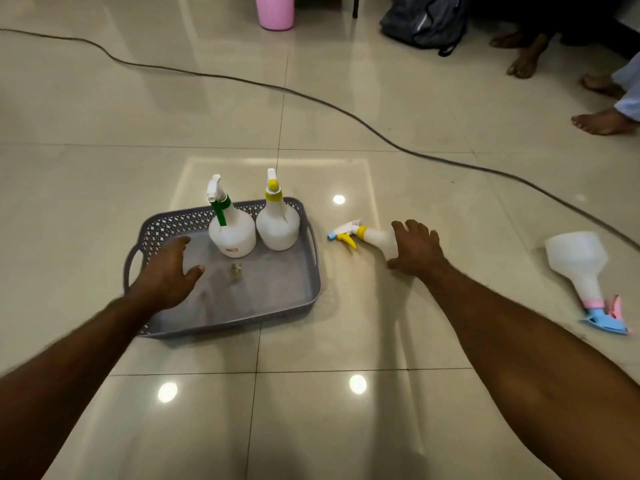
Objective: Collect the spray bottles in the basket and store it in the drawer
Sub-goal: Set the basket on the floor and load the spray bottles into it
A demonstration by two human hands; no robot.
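Observation:
A grey perforated basket (301,292) lies on the tiled floor. Two white spray bottles stand upright at its far side, one with a green trigger (231,230), one with a yellow cap (277,221). My left hand (166,271) hovers over the basket's left part, fingers spread, holding nothing. Right of the basket a third white bottle with a yellow and blue nozzle (367,234) lies on its side; my right hand (417,249) rests on its body, fingers curled over it. Another white bottle with a pink and blue nozzle (581,268) lies on its side at the far right.
A dark cable (311,97) snakes across the floor behind the basket. A pink bin (275,10) stands at the back, beside it a grey bag (424,22). Bare feet of other people (601,121) are at the upper right. A small scrap (236,270) lies inside the basket.

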